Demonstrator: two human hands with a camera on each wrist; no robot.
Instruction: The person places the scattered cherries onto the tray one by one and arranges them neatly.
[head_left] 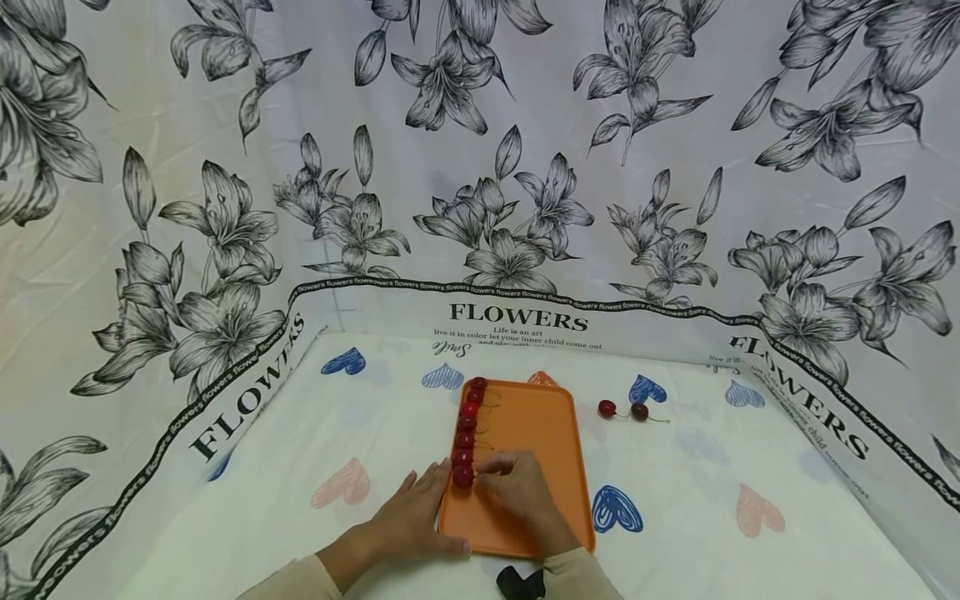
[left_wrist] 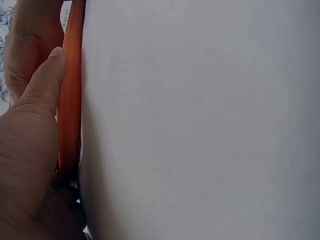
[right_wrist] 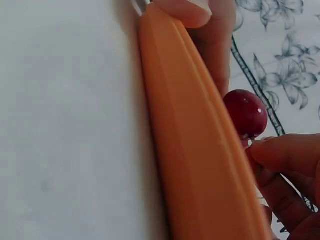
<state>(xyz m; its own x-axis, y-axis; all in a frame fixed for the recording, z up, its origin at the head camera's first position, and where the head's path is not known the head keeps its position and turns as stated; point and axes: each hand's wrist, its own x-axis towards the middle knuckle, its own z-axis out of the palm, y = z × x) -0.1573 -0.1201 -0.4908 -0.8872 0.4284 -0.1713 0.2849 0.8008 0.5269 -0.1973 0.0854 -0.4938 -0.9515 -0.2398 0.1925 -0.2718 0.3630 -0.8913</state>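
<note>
An orange tray (head_left: 528,417) lies on the white heart-print cloth, with a row of red cherries (head_left: 466,422) along its left edge, stems pointing right. My right hand (head_left: 521,493) is over the tray and pinches the stem of the nearest cherry (head_left: 462,477) between thumb and finger; the right wrist view shows this cherry (right_wrist: 246,114) just beyond the fingertips. My left hand (head_left: 416,518) rests against the tray's left side, fingers extended toward the row and thumb at the near left corner. In the left wrist view the thumb (left_wrist: 47,82) touches the tray's outer wall (left_wrist: 71,100).
Two more cherries, a red one (head_left: 607,409) and a darker one (head_left: 639,412), lie on the cloth right of the tray. A black object (head_left: 521,583) sits at the tray's near edge, partly out of frame. Flower-print curtain (head_left: 510,192) closes the back and sides.
</note>
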